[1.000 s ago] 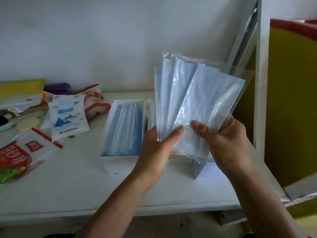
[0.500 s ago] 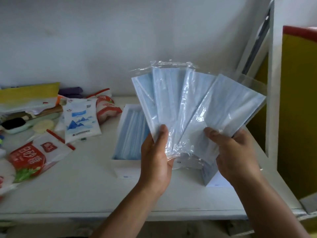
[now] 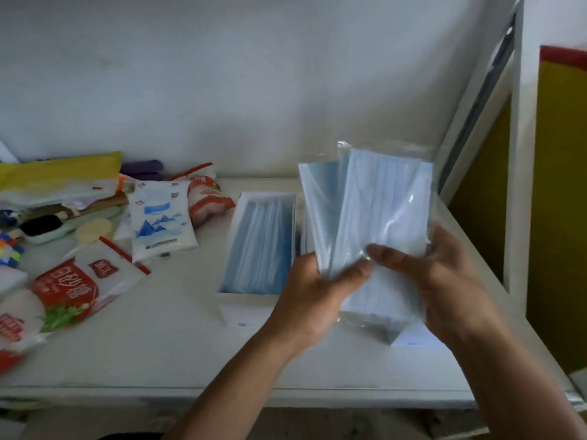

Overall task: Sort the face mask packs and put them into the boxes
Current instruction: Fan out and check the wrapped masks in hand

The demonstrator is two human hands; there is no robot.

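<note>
Both of my hands hold a bunch of clear-wrapped light blue face mask packs (image 3: 378, 204) upright above the table. My left hand (image 3: 320, 290) grips the lower left edge, thumb on the front. My right hand (image 3: 438, 277) grips the lower right, thumb pressed on the front pack. An open white box (image 3: 236, 223) filled with blue mask packs lies on the table just left of my hands. A second white box (image 3: 413, 338) sits under my hands, mostly hidden by them and the packs.
Food packets clutter the left of the white table (image 3: 158, 344): a red and white sugar bag (image 3: 76, 281), a white bag with blue mountains (image 3: 160, 223), a red and white packet (image 3: 206, 201). A window frame (image 3: 514, 185) and a yellow panel (image 3: 562, 217) stand on the right.
The packs were fanned wide half a second ago; now they are drawn together into a tighter bunch and held lower. The camera view has shifted slightly.
</note>
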